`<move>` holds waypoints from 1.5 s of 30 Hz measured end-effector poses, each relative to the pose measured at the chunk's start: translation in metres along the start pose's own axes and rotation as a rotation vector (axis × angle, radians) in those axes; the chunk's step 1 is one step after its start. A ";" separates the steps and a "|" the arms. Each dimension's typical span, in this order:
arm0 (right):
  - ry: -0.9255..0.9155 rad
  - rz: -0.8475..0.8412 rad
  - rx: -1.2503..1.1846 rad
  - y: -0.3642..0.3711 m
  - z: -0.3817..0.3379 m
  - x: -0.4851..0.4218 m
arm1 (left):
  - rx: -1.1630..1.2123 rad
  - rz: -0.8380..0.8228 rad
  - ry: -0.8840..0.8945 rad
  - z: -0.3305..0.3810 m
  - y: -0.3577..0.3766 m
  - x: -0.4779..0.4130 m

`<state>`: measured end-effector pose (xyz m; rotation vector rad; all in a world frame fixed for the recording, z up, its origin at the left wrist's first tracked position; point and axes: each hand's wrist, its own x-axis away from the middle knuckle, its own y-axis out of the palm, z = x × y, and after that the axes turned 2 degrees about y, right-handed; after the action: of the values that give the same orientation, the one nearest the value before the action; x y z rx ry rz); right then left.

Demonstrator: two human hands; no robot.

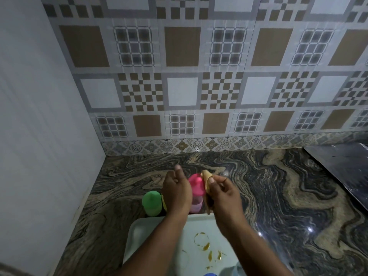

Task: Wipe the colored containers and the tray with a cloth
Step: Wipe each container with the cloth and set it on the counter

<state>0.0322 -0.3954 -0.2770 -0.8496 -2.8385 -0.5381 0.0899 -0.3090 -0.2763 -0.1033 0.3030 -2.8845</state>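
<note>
Dim, cool, flat indoor light with hardly any cast shadow. Two small white glints sit on the polished worktop (288, 196) at the right, so the light falls from above. The tray (139, 232) shows pale and slightly washed out. The whole picture is soft. The tiles (183, 46) look smeared, and their straight lines bow and lean toward the edges.

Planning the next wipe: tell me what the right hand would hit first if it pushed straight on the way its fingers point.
The pink container: the right hand pinches the cloth, its fingers aimed left at the container's lid, the cloth apparently touching it, though depth is unclear.
</note>
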 end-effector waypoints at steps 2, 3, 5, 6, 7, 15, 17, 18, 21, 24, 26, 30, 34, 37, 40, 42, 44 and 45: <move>0.024 -0.029 -0.043 -0.009 -0.011 -0.009 | -0.032 -0.165 0.358 -0.006 -0.009 0.000; 0.041 -0.050 -0.062 -0.012 -0.015 -0.013 | -0.053 -0.245 0.474 -0.011 -0.011 -0.002; 0.069 -0.079 -0.078 -0.015 -0.015 -0.019 | -0.133 -0.330 0.639 -0.019 -0.013 -0.006; 0.077 -0.078 -0.074 -0.015 -0.013 -0.021 | -0.154 -0.351 0.660 -0.022 -0.013 -0.008; 0.084 -0.071 -0.073 -0.016 -0.011 -0.022 | -0.157 -0.361 0.662 -0.021 -0.012 -0.009; 0.045 0.088 0.136 -0.023 0.001 -0.033 | -0.226 -0.400 0.659 -0.034 -0.013 -0.026; 0.057 0.251 0.132 -0.035 0.004 -0.047 | -0.266 -0.365 0.634 -0.042 -0.014 -0.034; 0.090 0.298 0.100 -0.042 0.004 -0.051 | -0.304 -0.353 0.637 -0.047 -0.014 -0.039; 0.203 0.295 -0.014 -0.059 0.012 -0.059 | -0.503 -0.429 0.649 -0.058 -0.013 -0.047; 0.267 0.213 -0.047 -0.063 0.028 -0.058 | -0.640 -0.586 0.630 -0.062 -0.009 -0.047; 0.284 0.156 -0.053 -0.063 0.036 -0.058 | -0.682 -0.616 0.647 -0.064 -0.004 -0.048; 0.291 0.151 -0.069 -0.069 0.042 -0.062 | -0.749 -0.630 0.691 -0.070 0.000 -0.047; 0.299 0.135 -0.052 -0.071 0.046 -0.064 | -0.779 -0.627 0.700 -0.072 0.002 -0.044; 0.307 0.132 -0.046 -0.070 0.047 -0.062 | -0.788 -0.619 0.707 -0.073 0.004 -0.045; 0.323 0.127 -0.067 -0.070 0.049 -0.061 | -0.809 -0.608 0.705 -0.071 0.009 -0.046; 0.331 0.136 -0.061 -0.070 0.051 -0.060 | -0.847 -0.608 0.686 -0.066 0.012 -0.046; 0.341 0.123 -0.080 -0.071 0.052 -0.061 | -0.898 -0.631 0.660 -0.060 0.015 -0.049; 0.342 0.110 -0.099 -0.071 0.052 -0.061 | -0.920 -0.653 0.629 -0.057 0.016 -0.051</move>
<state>0.0426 -0.4623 -0.3596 -0.8328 -2.4592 -0.7350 0.1378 -0.3007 -0.3381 0.6711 1.9971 -2.9777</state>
